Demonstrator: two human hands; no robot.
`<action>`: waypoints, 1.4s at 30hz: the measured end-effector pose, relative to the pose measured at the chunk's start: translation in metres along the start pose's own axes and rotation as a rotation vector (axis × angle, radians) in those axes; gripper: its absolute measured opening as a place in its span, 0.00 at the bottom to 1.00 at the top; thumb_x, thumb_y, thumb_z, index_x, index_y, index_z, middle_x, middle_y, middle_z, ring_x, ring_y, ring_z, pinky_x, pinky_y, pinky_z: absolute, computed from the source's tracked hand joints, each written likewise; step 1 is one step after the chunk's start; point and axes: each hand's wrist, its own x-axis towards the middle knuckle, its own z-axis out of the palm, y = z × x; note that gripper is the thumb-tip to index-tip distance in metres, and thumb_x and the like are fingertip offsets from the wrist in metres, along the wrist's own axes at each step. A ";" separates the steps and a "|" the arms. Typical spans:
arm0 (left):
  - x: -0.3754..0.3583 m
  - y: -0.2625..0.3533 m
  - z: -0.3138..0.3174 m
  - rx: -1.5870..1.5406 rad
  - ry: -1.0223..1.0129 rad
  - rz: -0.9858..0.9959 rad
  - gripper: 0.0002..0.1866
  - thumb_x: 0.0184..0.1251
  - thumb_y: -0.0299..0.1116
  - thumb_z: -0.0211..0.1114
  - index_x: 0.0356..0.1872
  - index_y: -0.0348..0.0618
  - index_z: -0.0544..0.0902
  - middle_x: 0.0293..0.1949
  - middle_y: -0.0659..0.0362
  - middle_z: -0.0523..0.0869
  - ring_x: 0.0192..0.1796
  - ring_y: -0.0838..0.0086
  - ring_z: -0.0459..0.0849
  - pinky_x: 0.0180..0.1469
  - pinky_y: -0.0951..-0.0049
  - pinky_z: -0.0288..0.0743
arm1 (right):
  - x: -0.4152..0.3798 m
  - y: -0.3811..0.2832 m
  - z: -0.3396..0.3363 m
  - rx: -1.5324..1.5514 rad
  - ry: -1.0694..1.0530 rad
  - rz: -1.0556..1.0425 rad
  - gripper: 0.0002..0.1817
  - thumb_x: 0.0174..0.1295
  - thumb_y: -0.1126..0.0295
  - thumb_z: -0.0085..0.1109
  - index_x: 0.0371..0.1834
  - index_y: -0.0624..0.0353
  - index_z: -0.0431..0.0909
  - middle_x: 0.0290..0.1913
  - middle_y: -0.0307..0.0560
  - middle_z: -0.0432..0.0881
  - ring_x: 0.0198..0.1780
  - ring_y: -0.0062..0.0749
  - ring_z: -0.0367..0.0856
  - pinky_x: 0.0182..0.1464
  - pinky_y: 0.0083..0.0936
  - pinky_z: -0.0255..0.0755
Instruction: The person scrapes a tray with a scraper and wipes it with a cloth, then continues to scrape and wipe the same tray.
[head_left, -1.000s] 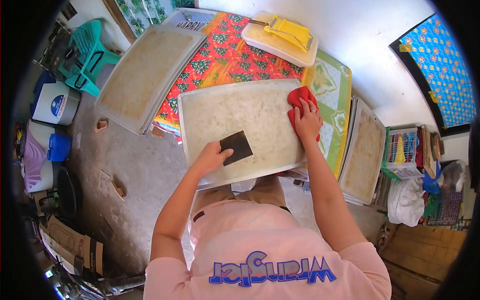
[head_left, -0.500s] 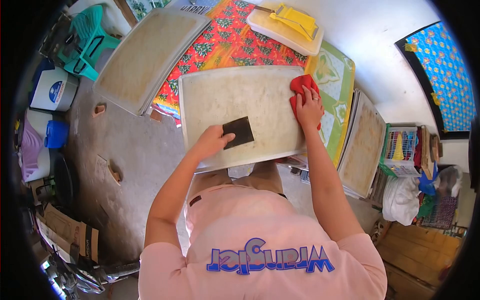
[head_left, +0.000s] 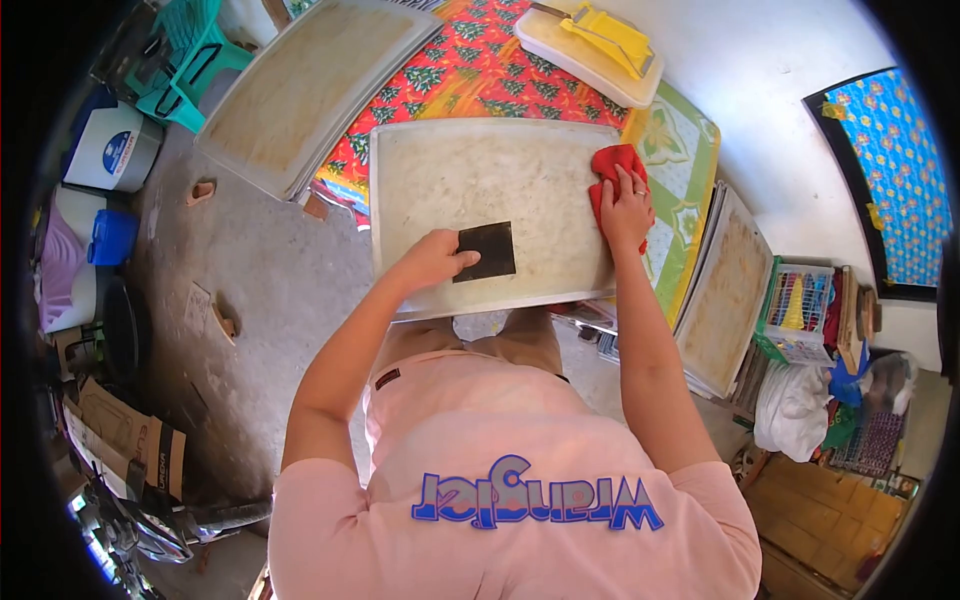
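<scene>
A large, shallow metal tray (head_left: 480, 170) with a stained, pale surface lies before me, its near edge close to my thighs. My left hand (head_left: 434, 260) pinches a thin black square scraper (head_left: 490, 250), which rests flat over the tray's lower middle. At the tray's right rim, my right hand (head_left: 627, 210) grips a bunched red cloth (head_left: 613, 160), fingers curled over it. The cloth touches the rim and hangs partly past it.
Stacked trays (head_left: 300, 95) lie at the upper left, others (head_left: 728, 290) at the right. A white tub (head_left: 535, 40) bearing a yellow plastic tool (head_left: 610, 38) sits on the patterned tablecloth (head_left: 480, 60). A green chair (head_left: 195, 85) and blue container (head_left: 112, 238) are at the left.
My left hand has shifted the black scraper slightly up, and it now sits squarer to the tray. My right hand stays on the red cloth at the rim. The view has moved a little.
</scene>
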 end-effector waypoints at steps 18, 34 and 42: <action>0.001 0.000 -0.002 -0.111 -0.046 -0.050 0.13 0.68 0.38 0.66 0.30 0.37 0.82 0.19 0.65 0.75 0.19 0.80 0.73 0.21 0.75 0.68 | 0.001 0.000 -0.001 0.004 -0.027 0.015 0.22 0.65 0.50 0.55 0.62 0.34 0.77 0.66 0.41 0.75 0.64 0.44 0.73 0.62 0.44 0.65; -0.007 0.013 -0.005 -0.136 -0.070 -0.072 0.14 0.68 0.38 0.67 0.29 0.37 0.81 0.17 0.64 0.75 0.17 0.79 0.74 0.19 0.74 0.67 | 0.001 0.001 0.001 -0.013 -0.020 0.006 0.22 0.65 0.50 0.55 0.62 0.34 0.77 0.65 0.41 0.76 0.63 0.44 0.73 0.61 0.44 0.65; -0.005 0.013 -0.003 -0.158 -0.086 -0.062 0.14 0.69 0.38 0.66 0.29 0.37 0.81 0.18 0.64 0.75 0.17 0.79 0.74 0.20 0.74 0.67 | 0.001 0.002 0.002 -0.013 -0.016 0.001 0.22 0.65 0.50 0.54 0.62 0.34 0.77 0.65 0.41 0.76 0.64 0.44 0.73 0.62 0.44 0.65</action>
